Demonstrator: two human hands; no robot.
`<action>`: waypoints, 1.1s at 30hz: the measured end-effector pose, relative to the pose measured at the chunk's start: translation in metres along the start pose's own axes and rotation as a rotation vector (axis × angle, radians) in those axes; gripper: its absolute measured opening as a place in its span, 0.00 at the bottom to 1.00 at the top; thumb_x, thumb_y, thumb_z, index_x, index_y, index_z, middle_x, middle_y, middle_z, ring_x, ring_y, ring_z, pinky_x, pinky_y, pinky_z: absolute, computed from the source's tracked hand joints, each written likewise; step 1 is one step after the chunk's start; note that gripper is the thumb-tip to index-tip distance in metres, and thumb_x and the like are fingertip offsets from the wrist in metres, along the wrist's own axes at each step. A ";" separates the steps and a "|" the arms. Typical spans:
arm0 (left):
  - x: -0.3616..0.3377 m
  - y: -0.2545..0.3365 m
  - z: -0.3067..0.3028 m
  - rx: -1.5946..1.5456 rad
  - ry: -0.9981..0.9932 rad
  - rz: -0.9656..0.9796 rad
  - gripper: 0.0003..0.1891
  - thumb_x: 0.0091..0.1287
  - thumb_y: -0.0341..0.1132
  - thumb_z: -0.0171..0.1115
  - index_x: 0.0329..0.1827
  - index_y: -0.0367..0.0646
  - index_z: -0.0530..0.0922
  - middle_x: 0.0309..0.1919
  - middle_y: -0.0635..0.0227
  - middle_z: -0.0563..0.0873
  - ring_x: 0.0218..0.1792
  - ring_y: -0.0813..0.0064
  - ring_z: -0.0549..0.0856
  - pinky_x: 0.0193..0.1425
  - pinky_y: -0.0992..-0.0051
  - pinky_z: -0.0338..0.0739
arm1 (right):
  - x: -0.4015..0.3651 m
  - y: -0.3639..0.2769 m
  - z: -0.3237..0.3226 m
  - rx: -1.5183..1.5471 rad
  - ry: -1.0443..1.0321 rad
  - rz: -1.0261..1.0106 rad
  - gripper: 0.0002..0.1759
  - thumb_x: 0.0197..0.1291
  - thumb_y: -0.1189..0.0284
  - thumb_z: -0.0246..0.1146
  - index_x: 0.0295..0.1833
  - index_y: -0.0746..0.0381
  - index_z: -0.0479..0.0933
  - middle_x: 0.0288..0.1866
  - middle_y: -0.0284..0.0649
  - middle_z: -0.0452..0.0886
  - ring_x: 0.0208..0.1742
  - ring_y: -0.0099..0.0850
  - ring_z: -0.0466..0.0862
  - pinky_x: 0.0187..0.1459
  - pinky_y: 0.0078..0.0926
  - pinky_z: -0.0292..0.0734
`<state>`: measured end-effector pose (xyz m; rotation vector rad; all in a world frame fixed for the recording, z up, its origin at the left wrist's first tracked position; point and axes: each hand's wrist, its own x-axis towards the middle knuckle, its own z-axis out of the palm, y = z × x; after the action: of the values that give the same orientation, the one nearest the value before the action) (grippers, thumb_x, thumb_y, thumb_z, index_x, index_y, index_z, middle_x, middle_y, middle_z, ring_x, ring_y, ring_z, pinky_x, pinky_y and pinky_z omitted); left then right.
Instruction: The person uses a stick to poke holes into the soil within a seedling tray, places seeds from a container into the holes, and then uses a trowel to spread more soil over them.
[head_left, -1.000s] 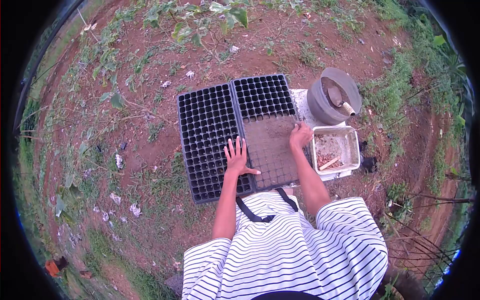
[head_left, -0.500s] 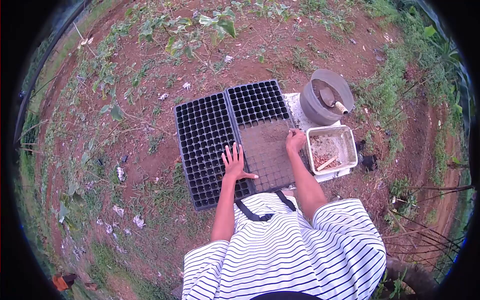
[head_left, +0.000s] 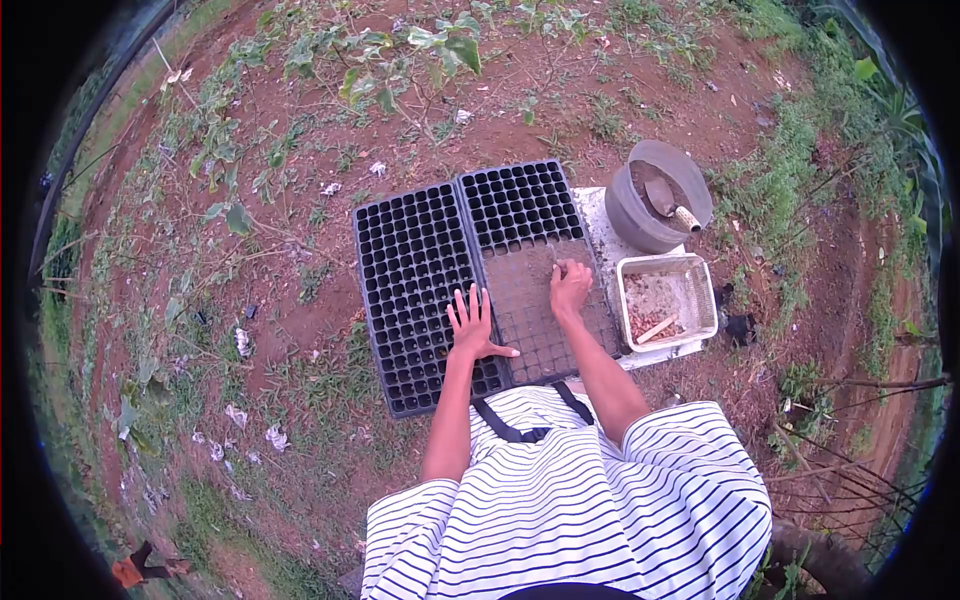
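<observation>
Two black seedling trays lie side by side in front of me. The left seedling tray (head_left: 408,260) shows dark, unfilled cells. In the right seedling tray (head_left: 515,200), brown soil (head_left: 520,285) covers the near and middle cells, while the far rows show dark holes. My left hand (head_left: 472,325) rests with fingers spread over the seam between the trays, its thumb reaching onto the soil. My right hand (head_left: 571,287) is closed, fingers pressed together over the soil near its far edge; whatever it pinches is too small to make out.
Right of the trays stands a grey bucket (head_left: 632,215) of soil with a trowel (head_left: 672,205) in it. Nearer sits a white basket (head_left: 712,300) holding small reddish pieces and a wooden stick (head_left: 656,329), on a white board (head_left: 595,215). Leafy plants (head_left: 440,45) grow beyond.
My right hand has moved left from the right tray's edge onto the soil surface. My left hand stays spread in the same place.
</observation>
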<state>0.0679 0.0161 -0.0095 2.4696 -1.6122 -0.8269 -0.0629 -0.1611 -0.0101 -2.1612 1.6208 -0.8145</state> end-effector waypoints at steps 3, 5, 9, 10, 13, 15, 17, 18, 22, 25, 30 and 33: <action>0.000 0.002 -0.003 -0.003 -0.016 -0.009 0.86 0.24 0.78 0.74 0.80 0.36 0.33 0.79 0.47 0.32 0.77 0.38 0.27 0.76 0.38 0.25 | -0.001 0.001 0.006 0.021 -0.010 -0.011 0.05 0.57 0.72 0.66 0.39 0.58 0.83 0.38 0.40 0.80 0.48 0.41 0.76 0.55 0.42 0.69; 0.000 0.003 -0.003 -0.002 -0.019 -0.011 0.86 0.24 0.78 0.74 0.80 0.36 0.33 0.79 0.47 0.32 0.77 0.38 0.27 0.76 0.38 0.25 | -0.002 0.002 0.010 0.000 0.002 -0.023 0.05 0.57 0.72 0.66 0.38 0.59 0.83 0.38 0.41 0.80 0.48 0.42 0.77 0.55 0.42 0.69; -0.001 0.002 -0.001 0.008 -0.015 -0.010 0.86 0.24 0.79 0.73 0.80 0.36 0.33 0.79 0.47 0.33 0.77 0.38 0.28 0.76 0.38 0.26 | 0.001 0.002 0.007 0.093 -0.086 0.015 0.06 0.57 0.70 0.67 0.38 0.59 0.83 0.38 0.41 0.80 0.48 0.42 0.76 0.55 0.42 0.69; 0.000 0.002 -0.002 0.012 -0.008 -0.008 0.86 0.25 0.79 0.73 0.80 0.36 0.33 0.79 0.47 0.32 0.77 0.39 0.28 0.76 0.38 0.26 | 0.001 0.002 0.005 0.077 -0.070 0.024 0.06 0.57 0.69 0.68 0.39 0.59 0.83 0.38 0.41 0.81 0.47 0.42 0.76 0.55 0.42 0.69; 0.001 0.001 0.000 0.001 -0.003 -0.005 0.86 0.25 0.79 0.73 0.80 0.36 0.34 0.79 0.47 0.32 0.77 0.39 0.28 0.76 0.38 0.26 | -0.007 0.004 -0.004 0.072 -0.005 0.025 0.07 0.57 0.68 0.69 0.40 0.57 0.84 0.38 0.40 0.81 0.47 0.41 0.76 0.55 0.42 0.69; 0.001 0.000 0.001 -0.005 0.008 -0.007 0.86 0.24 0.79 0.72 0.80 0.36 0.35 0.80 0.48 0.32 0.77 0.40 0.28 0.76 0.38 0.26 | -0.015 0.006 -0.010 0.083 0.052 0.020 0.07 0.56 0.68 0.69 0.41 0.56 0.84 0.38 0.39 0.81 0.47 0.41 0.76 0.54 0.42 0.69; 0.000 0.001 0.001 -0.011 0.015 -0.008 0.86 0.23 0.79 0.72 0.80 0.36 0.35 0.80 0.49 0.32 0.78 0.41 0.27 0.76 0.38 0.25 | -0.024 0.011 -0.015 0.068 0.016 -0.008 0.08 0.56 0.68 0.70 0.42 0.54 0.84 0.38 0.38 0.81 0.47 0.40 0.76 0.54 0.42 0.69; 0.000 0.001 0.001 -0.014 0.014 -0.009 0.86 0.23 0.79 0.72 0.80 0.36 0.35 0.80 0.49 0.32 0.78 0.41 0.27 0.76 0.38 0.25 | -0.028 0.013 -0.017 0.064 0.014 -0.005 0.08 0.56 0.68 0.70 0.42 0.54 0.84 0.38 0.38 0.81 0.47 0.40 0.76 0.54 0.42 0.69; -0.001 0.003 -0.004 -0.008 -0.005 -0.013 0.86 0.25 0.79 0.73 0.80 0.36 0.34 0.80 0.47 0.32 0.77 0.39 0.27 0.76 0.39 0.25 | -0.036 0.016 -0.017 0.063 -0.033 -0.004 0.08 0.56 0.69 0.70 0.42 0.55 0.84 0.38 0.38 0.82 0.47 0.40 0.76 0.53 0.42 0.69; 0.000 0.004 -0.004 -0.009 -0.009 -0.018 0.85 0.25 0.79 0.73 0.80 0.37 0.34 0.80 0.47 0.32 0.77 0.39 0.27 0.76 0.39 0.25 | -0.035 0.018 -0.015 0.108 -0.020 -0.004 0.09 0.56 0.69 0.70 0.43 0.56 0.84 0.39 0.39 0.82 0.47 0.40 0.77 0.52 0.42 0.70; -0.001 0.005 -0.006 -0.016 -0.019 -0.018 0.85 0.25 0.79 0.73 0.80 0.37 0.33 0.80 0.47 0.32 0.77 0.40 0.26 0.76 0.39 0.25 | -0.025 0.010 -0.016 0.159 0.048 -0.043 0.13 0.56 0.71 0.69 0.48 0.57 0.85 0.39 0.41 0.82 0.46 0.41 0.77 0.53 0.43 0.70; -0.001 0.004 -0.006 -0.021 -0.013 -0.019 0.85 0.25 0.78 0.73 0.80 0.37 0.33 0.80 0.47 0.32 0.77 0.40 0.26 0.76 0.39 0.25 | -0.022 0.007 -0.015 0.095 -0.002 -0.113 0.15 0.56 0.72 0.68 0.51 0.57 0.85 0.39 0.42 0.81 0.46 0.41 0.77 0.53 0.42 0.71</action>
<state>0.0668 0.0139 -0.0022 2.4746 -1.5785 -0.8588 -0.0822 -0.1410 -0.0078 -2.2018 1.4387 -0.9035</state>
